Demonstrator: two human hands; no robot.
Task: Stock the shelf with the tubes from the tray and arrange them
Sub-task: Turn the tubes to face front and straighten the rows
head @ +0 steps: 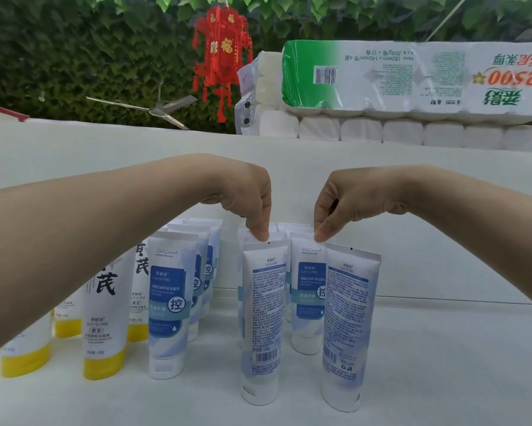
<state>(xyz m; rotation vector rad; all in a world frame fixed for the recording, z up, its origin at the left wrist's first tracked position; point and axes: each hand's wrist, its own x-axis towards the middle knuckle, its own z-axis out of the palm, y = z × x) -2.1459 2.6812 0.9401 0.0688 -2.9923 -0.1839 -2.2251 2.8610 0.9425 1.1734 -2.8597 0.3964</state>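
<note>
Front tube (263, 305) seemingly pinched by left hand (246, 195).

Leafy green backdrop (58, 56), red lantern (221, 56), ceiling fan (158, 111), white shelf (105, 146).

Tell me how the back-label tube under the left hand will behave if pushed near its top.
The tube stands on its small cap, tall and narrow, so it would probably tip easily. The left hand pinches its flat crimped end, which likely flexes. Its smooth plastic skin may be slippery.
</note>
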